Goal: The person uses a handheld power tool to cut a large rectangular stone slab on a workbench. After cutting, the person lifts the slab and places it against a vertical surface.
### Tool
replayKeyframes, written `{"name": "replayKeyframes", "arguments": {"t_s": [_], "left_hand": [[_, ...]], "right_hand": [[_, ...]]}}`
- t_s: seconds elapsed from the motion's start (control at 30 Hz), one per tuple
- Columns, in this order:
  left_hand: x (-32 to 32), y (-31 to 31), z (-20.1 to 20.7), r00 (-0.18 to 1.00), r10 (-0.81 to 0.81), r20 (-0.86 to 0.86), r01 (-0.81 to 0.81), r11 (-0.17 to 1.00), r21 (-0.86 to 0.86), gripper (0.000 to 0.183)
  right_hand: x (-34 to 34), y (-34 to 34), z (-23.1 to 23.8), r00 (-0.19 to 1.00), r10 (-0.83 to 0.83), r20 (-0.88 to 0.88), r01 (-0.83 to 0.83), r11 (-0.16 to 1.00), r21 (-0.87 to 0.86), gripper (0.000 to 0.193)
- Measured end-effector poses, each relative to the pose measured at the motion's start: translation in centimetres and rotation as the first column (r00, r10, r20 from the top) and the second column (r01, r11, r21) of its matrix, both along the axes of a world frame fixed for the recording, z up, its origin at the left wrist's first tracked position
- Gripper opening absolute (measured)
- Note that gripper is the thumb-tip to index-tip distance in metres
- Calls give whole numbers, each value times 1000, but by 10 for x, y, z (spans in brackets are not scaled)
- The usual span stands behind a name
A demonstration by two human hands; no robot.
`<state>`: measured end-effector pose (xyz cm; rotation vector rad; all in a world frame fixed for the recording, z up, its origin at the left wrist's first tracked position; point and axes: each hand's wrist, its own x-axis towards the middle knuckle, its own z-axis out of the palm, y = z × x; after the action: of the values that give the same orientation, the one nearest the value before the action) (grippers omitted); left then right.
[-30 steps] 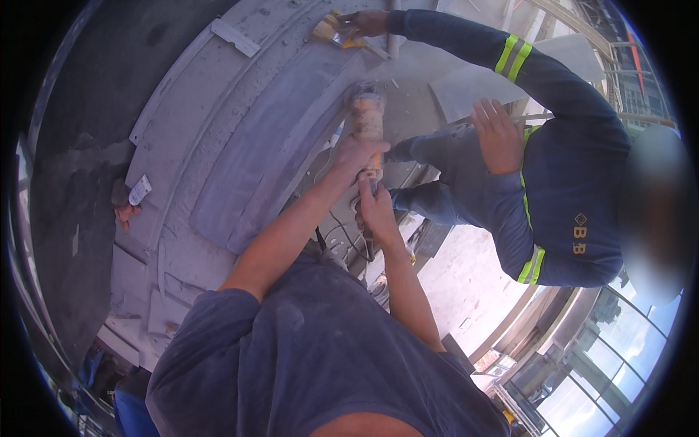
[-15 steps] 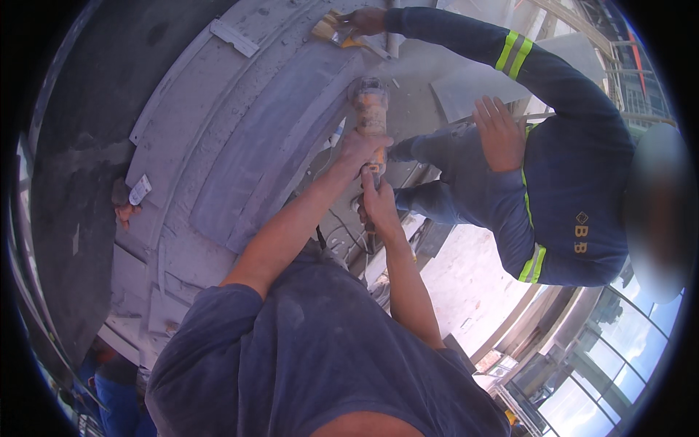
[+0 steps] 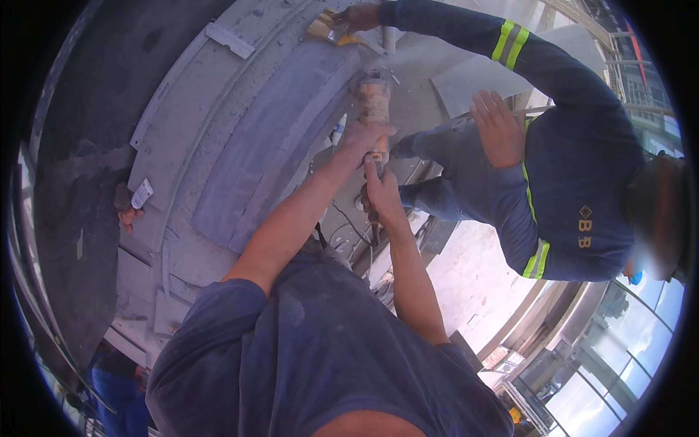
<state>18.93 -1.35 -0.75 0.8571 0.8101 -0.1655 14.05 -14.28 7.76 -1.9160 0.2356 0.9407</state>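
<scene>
Both the left hand [image 3: 362,136] and right hand [image 3: 384,195] keep a closed grip on the dusty orange power grinder [image 3: 373,109], its long axis pointing away toward the curved grey stone moulding [image 3: 240,160]

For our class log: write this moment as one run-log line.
left hand: grips power tool | right hand: holds its rear | co-worker's hand: brush

Orange-bodied angle grinder [image 3: 373,102], dust-coated, held upright against grey curved stepped concrete moulding [image 3: 240,167]; black cord hangs below its handle.
</scene>
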Motion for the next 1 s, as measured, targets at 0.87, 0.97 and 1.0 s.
{"name": "replayKeyframes", "arguments": {"t_s": [0.87,0.97,1.0], "left_hand": [[9,-6,1,999,-32,31,31,998,47,53],[-12,-10,-3,999,13,36,-14,999,31,49],[-19,-12,1,1000,17,21,-18,1000,8,49]], "right_hand": [[3,-13,-35,996,-31,86,28,999,32,58],[-14,-18,-22,997,10,74,-11,1000,18,61],[-20,-19,-13,998,12,55,-13,1000,15,62]]}}
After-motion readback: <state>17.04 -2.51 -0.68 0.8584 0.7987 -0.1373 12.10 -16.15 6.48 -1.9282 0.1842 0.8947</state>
